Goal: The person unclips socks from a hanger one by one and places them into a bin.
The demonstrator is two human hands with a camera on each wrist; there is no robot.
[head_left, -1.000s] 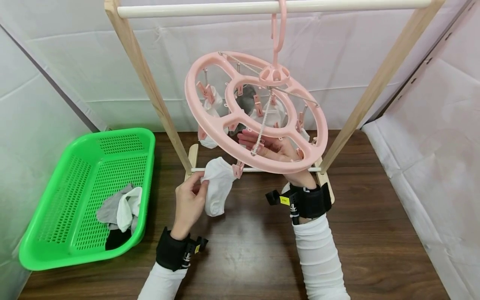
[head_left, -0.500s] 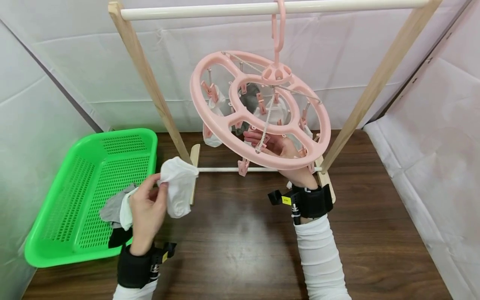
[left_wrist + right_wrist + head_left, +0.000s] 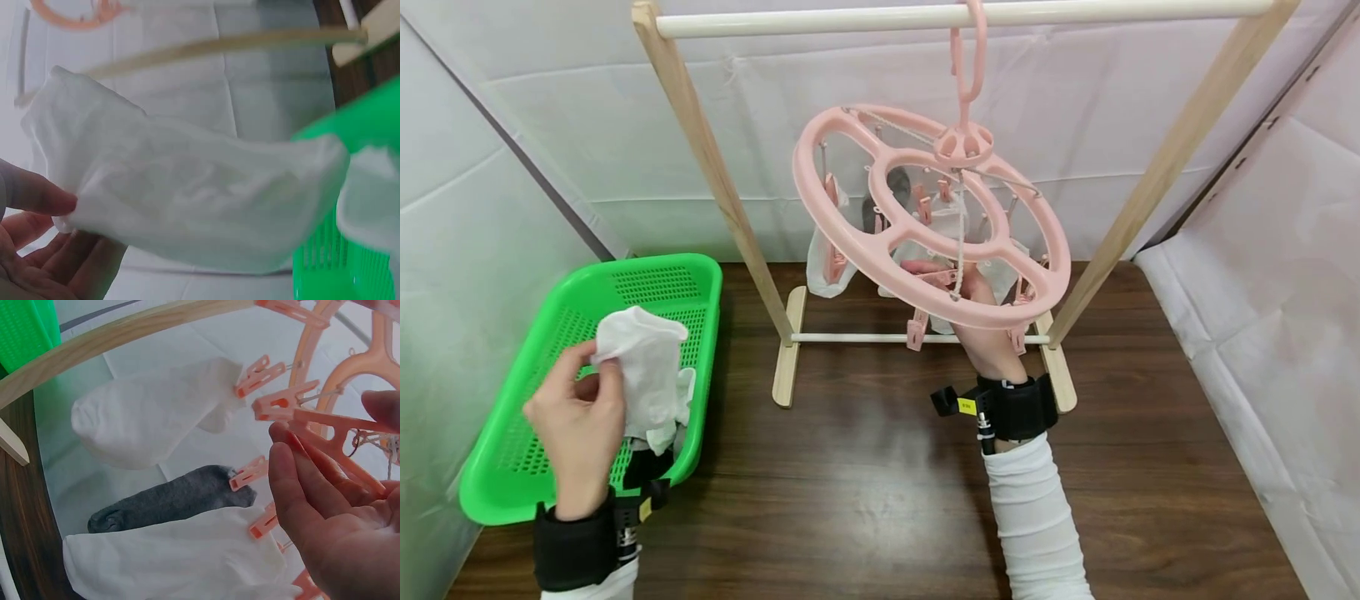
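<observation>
My left hand [image 3: 583,408] pinches a white sock [image 3: 643,362] near its opening, between thumb and fingers, over the green basket. In the left wrist view the sock [image 3: 187,187] hangs out sideways, its toe toward the basket. Beneath the tilted pink round hanger [image 3: 872,254], my right hand [image 3: 988,343] holds a pink clothespin [image 3: 936,278]. The right wrist view shows this clothespin [image 3: 334,440] between thumb and fingers, with no cloth in its jaws. Near it, a white sock [image 3: 156,412] and a dark grey sock [image 3: 172,500] hang from other clothespins.
The green basket [image 3: 711,400] stands at the left with grey, white and black pieces of cloth inside. A wooden rack [image 3: 722,183] with a white top rod [image 3: 820,21] carries the hanger. White cloth walls [image 3: 1247,275] surround the dark wooden table [image 3: 865,500].
My left hand has moved left with the white sock, from beside a clothespin on the hanger's front rim to above the basket. The hanger has turned slightly; my right hand stays under it.
</observation>
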